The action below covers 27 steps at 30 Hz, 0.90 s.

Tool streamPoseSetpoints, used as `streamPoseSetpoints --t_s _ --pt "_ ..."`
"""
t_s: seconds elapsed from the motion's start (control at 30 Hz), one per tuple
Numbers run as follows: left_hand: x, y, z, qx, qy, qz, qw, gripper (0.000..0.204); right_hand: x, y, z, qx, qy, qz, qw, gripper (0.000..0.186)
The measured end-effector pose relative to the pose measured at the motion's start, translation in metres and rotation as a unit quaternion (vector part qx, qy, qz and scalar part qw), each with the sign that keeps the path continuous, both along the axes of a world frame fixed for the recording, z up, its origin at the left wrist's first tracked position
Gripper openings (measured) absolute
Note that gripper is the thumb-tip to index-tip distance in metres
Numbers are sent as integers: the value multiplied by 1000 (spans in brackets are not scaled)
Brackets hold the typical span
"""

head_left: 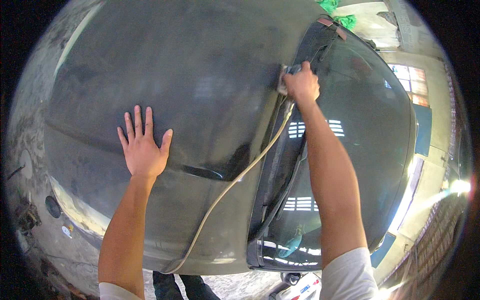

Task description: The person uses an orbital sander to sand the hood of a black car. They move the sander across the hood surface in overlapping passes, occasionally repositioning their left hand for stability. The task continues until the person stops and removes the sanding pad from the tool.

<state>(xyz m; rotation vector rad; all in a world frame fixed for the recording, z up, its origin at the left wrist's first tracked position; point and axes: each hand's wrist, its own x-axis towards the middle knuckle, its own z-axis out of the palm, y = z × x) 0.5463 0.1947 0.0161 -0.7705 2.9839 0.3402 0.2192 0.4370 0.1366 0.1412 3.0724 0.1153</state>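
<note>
The person's left hand (pixel 146 155) lies palm down on the dull dark-grey metal car hood (pixel 150 65), fingers spread and thumb out wide. Over by the glass, the right hand (pixel 302 82) has its fingers curled around a small grey hand-held tool with a pale base (pixel 283 82); I can't make out every fingertip. That tool sits under those fingers, at the hood's edge. A thin beige hose (pixel 215 202) runs from just below them back toward the person, passing right of the left fingers. The dark, glossy glass windshield (pixel 372 140) curves away right of the gripping fingers, and crumpled green material (pixel 346 21) lies well beyond them.
</note>
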Motion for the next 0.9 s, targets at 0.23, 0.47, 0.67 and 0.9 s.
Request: streamPoseSetpoints --t_s 0.23,0.47,0.67,0.9 --pt "0 -1 -5 -29 8 -9 1000 81 -22 1 -3 20 -2 -13 1000 66" --pt "-2 0 -2 -26 -27 -4 999 80 81 10 3 -13 -9 -24 1000 62" --pt "-3 0 -1 -12 -31 -5 999 79 192 37 -1 -35 -42 -19 998 67" --pt "-3 1 -3 -19 -20 -13 1000 80 326 52 9 -78 -118 3 990 70"
